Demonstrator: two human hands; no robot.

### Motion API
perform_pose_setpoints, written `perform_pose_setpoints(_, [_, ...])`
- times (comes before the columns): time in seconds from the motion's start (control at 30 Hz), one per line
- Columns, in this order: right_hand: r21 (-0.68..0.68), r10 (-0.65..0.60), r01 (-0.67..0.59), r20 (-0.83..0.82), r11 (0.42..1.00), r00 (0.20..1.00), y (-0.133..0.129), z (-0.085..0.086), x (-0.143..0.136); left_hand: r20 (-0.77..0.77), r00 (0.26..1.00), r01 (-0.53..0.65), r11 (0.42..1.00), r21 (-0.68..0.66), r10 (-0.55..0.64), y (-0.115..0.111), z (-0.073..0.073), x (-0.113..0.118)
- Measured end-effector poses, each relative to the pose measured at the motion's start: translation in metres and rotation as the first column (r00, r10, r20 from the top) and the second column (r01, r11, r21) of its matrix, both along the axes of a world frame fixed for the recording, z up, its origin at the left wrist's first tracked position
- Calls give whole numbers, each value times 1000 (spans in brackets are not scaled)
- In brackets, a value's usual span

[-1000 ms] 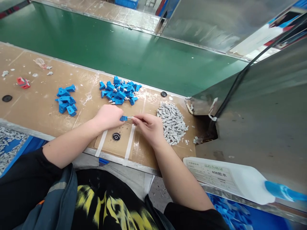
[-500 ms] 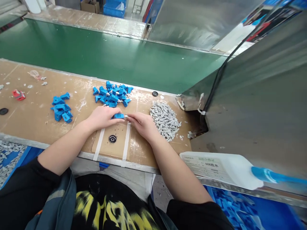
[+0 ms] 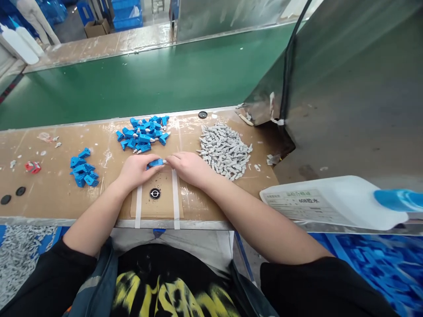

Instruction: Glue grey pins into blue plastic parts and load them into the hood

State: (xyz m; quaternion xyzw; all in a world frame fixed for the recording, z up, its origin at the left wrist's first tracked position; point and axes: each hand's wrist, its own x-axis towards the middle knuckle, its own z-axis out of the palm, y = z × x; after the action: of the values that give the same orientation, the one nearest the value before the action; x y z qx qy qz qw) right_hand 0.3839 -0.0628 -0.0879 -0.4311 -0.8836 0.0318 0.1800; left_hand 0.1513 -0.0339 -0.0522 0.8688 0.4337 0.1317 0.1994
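Note:
Between thumb and fingers, my left hand (image 3: 136, 171) grips a small blue plastic part (image 3: 156, 163). My right hand (image 3: 190, 168) pinches at the part's right end, where a small pale grey piece (image 3: 164, 161) shows; the fingertips partly hide it. Just beyond my hands lies a heap of blue parts (image 3: 143, 137), several with pale tips sticking out. A smaller group of blue parts (image 3: 82, 169) sits to the left. On the right is a large pile of small grey pieces (image 3: 225, 152). Below my hands, a black round disc (image 3: 155, 193) rests on a taped cardboard patch (image 3: 165, 207).
A green conveyor belt (image 3: 148, 75) runs behind the cardboard-covered table (image 3: 109, 207). At right stand a metal housing (image 3: 346, 97) and a white glue bottle (image 3: 330, 202) lying along the edge. A red part (image 3: 32, 167) lies far left. Bins of grey pieces (image 3: 23, 259) and blue parts (image 3: 380, 268) are below.
My head view has turned and tilted, so the table now looks more level. My hands remain together, with the blue part still in the left and the right fingers at its end.

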Motion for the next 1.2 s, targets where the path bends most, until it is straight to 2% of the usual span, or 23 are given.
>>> perform_pose_setpoints(0.2, [-15, 4, -4, 5, 1000, 1000, -1, 1, -2, 47, 999, -5, 1000, 6, 5, 0, -6, 2])
perform_pose_setpoints(0.37, [17, -36, 37, -56, 999, 998, -1, 7, -2, 53, 998, -40, 998, 52, 37, 0, 1, 5])
perform_pose_setpoints(0.4, [25, -67, 70, -79, 997, 995, -1, 10, 0, 51, 996, -77, 995, 67, 74, 1, 5, 5])
perform_pose_setpoints(0.47, [40, -211, 217, -125, 975, 969, -1, 19, 8, 70, 975, -217, 969, 121, 210, 7, 12, 1])
perform_pose_setpoints(0.53, [28, -419, 425, -116, 905, 900, 0, 29, 19, 110, 920, -392, 903, 179, 377, 16, 19, -7])
perform_pose_setpoints(0.6, [-5, -563, 563, -10, 826, 826, 0, 38, 30, 132, 851, -526, 822, 221, 509, 26, 22, -17])
perform_pose_setpoints(0.63, [-25, -590, 592, 62, 805, 805, -1, 41, 35, 132, 825, -564, 793, 228, 549, 31, 22, -22])
perform_pose_setpoints(0.7, [-75, -583, 602, 180, 795, 792, -2, 46, 40, 118, 808, -589, 779, 217, 578, 39, 18, -30])
perform_pose_setpoints(0.83, [-168, -546, 595, 262, 786, 796, -7, 49, 38, 184, 832, -548, 826, 133, 523, 43, 10, -35])
perform_pose_setpoints(0.93, [-215, -506, 577, 308, 788, 805, -10, 51, 35, 415, 793, -520, 850, 79, 446, 39, 9, -31])
perform_pose_setpoints(1.0, [-219, -503, 570, 296, 792, 812, -12, 53, 34, 612, 683, -465, 884, -58, 399, 36, 9, -26])
perform_pose_setpoints(1.07, [-212, -524, 581, 271, 786, 807, -13, 55, 36, 740, 528, -341, 902, -265, 417, 33, 7, -21])
perform_pose_setpoints(1.13, [-215, -547, 605, 276, 766, 790, -13, 57, 39, 781, 410, -201, 882, -426, 471, 31, 4, -15])
perform_pose_setpoints(1.2, [-238, -539, 611, 304, 755, 785, -14, 58, 43, 788, 363, -97, 861, -499, 497, 29, 0, -11])
